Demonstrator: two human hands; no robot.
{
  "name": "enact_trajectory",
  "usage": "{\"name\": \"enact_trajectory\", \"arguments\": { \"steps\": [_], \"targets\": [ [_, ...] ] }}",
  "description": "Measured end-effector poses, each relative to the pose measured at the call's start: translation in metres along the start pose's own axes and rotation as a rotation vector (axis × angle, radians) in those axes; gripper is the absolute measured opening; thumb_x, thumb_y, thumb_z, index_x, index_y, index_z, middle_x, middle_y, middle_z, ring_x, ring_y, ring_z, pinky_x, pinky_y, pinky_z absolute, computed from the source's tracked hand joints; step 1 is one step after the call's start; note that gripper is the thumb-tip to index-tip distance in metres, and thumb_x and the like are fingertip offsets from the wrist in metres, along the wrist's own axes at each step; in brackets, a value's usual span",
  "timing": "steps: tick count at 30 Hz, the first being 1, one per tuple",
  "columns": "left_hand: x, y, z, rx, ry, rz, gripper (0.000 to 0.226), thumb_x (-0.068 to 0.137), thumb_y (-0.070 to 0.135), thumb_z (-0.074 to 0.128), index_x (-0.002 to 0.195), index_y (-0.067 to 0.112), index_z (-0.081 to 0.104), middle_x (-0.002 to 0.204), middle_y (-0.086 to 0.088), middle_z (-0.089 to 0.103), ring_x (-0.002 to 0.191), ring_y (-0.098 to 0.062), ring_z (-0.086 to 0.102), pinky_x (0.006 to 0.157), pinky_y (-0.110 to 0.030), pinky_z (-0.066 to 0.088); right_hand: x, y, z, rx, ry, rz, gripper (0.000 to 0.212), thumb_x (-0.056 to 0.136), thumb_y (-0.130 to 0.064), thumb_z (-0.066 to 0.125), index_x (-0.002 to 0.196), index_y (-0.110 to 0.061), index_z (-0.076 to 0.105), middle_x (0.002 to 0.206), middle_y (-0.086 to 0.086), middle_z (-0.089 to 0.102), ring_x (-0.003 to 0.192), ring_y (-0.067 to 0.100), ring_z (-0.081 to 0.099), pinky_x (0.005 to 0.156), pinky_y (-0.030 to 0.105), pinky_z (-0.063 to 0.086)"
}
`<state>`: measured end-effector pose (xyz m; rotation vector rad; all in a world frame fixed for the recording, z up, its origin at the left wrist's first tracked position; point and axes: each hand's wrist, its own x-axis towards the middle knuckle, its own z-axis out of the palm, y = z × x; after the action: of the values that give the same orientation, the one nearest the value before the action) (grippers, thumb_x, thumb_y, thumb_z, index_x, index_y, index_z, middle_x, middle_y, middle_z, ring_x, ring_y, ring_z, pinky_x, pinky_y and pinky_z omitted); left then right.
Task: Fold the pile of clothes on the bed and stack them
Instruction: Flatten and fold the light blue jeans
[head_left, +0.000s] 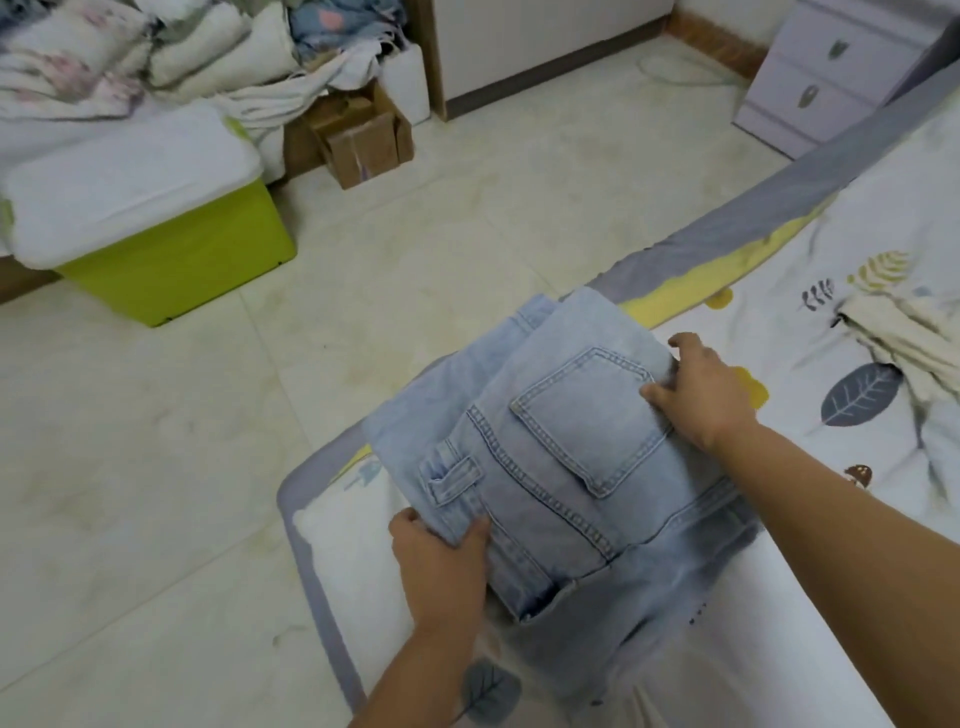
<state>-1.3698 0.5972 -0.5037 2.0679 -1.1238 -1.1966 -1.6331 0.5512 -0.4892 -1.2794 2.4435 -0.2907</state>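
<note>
A single head-worn view looks steeply down, close over the bed (810, 649) corner, with floor (415, 249) beyond.

The folded jeans (561, 457) are matt pale denim (stitched seams), the storage box (171, 260) glossy green plastic.

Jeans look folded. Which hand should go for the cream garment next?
Right, probably. The right hand holds the far edge of the folded jeans, on the side where the cream garment lies on the bed. The left hand grips the near corner, on the floor side.
</note>
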Motion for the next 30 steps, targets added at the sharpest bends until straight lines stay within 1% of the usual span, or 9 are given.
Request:
{"name": "enact_trajectory", "arguments": {
  "steps": [3,6,8,12,16,20,23,26,30],
  "targets": [
    [0.006,0.003,-0.005,0.41,0.155,0.401,0.097,0.058,0.017,0.087,0.138,0.002,0.035,0.136,-0.028,0.037,0.124,-0.045,0.038,0.097,-0.052,0.038,-0.017,-0.014,0.013,-0.157,0.245,-0.062,0.072,0.085,-0.027,0.061,0.144,-0.008,0.026,0.143,0.028,0.029,0.129,0.042,0.031,0.101,0.051,0.027],
    [0.012,0.005,0.001,0.824,0.084,0.934,0.079,0.057,0.015,0.085,0.13,0.01,0.055,0.137,-0.024,0.047,0.124,-0.047,0.045,0.094,-0.062,0.036,-0.035,-0.022,0.031,-0.25,0.22,-0.135,0.07,0.091,-0.04,0.048,0.148,-0.014,0.018,0.154,0.023,0.008,0.143,0.035,0.007,0.111,0.054,0.01],
    [0.018,0.005,0.004,0.986,-0.088,0.937,0.069,0.074,0.036,0.074,0.135,0.016,0.049,0.144,-0.018,0.04,0.131,-0.044,0.036,0.099,-0.063,0.03,-0.042,-0.017,0.047,-0.354,0.061,-0.099,0.071,0.094,-0.053,0.03,0.15,-0.018,0.002,0.156,0.017,-0.005,0.144,0.032,-0.004,0.114,0.051,0.003],
    [0.039,-0.016,0.008,1.161,-0.251,0.781,0.066,0.092,0.061,0.01,0.136,0.032,-0.028,0.146,-0.003,-0.037,0.126,-0.033,-0.042,0.107,-0.047,-0.023,-0.04,-0.01,0.064,-0.411,-0.091,-0.064,0.072,0.094,-0.058,0.014,0.148,-0.02,-0.014,0.156,0.016,-0.013,0.144,0.031,-0.01,0.115,0.046,0.0],
    [0.039,-0.015,0.008,1.168,-0.272,0.755,0.065,0.094,0.058,0.011,0.129,0.033,-0.037,0.139,-0.001,-0.045,0.119,-0.028,-0.05,0.105,-0.046,-0.026,-0.037,-0.014,0.059,-0.423,-0.143,-0.063,0.071,0.096,-0.056,0.017,0.148,-0.019,-0.014,0.155,0.016,-0.015,0.144,0.032,-0.011,0.115,0.046,-0.001],
    [0.03,0.007,0.001,1.217,-0.309,0.72,0.066,0.095,0.054,0.02,0.147,0.029,-0.012,0.153,-0.005,-0.025,0.139,-0.03,-0.027,0.113,-0.051,-0.008,-0.048,-0.019,0.037,-0.307,-0.178,-0.126,0.061,0.098,-0.045,0.028,0.148,-0.014,0.013,0.157,0.015,-0.001,0.144,0.032,0.003,0.115,0.044,0.01],
    [0.021,0.039,-0.006,1.231,-0.332,0.72,0.053,0.096,0.045,0.031,0.144,0.025,0.026,0.154,-0.005,0.019,0.142,-0.028,0.012,0.113,-0.05,0.008,-0.071,-0.02,0.016,-0.183,-0.142,-0.19,0.041,0.098,-0.034,0.037,0.132,-0.011,0.041,0.143,0.013,0.034,0.129,0.028,0.035,0.101,0.036,0.033],
    [0.007,0.073,-0.011,1.159,-0.364,0.793,0.032,0.096,0.034,0.035,0.119,0.021,0.052,0.119,0.001,0.057,0.11,-0.019,0.052,0.093,-0.032,0.035,-0.098,-0.018,-0.004,-0.06,-0.184,-0.187,0.031,0.097,-0.025,0.038,0.119,-0.009,0.054,0.122,0.011,0.055,0.112,0.027,0.051,0.091,0.036,0.042],
    [-0.023,0.11,-0.012,1.052,-0.518,0.817,0.025,0.096,0.027,0.039,0.11,0.014,0.055,0.105,0.001,0.062,0.089,-0.015,0.055,0.073,-0.025,0.041,-0.134,-0.008,-0.038,0.035,-0.178,-0.104,0.028,0.096,-0.018,0.039,0.116,-0.012,0.057,0.114,0.01,0.062,0.105,0.025,0.056,0.085,0.031,0.044]
  ]
}}
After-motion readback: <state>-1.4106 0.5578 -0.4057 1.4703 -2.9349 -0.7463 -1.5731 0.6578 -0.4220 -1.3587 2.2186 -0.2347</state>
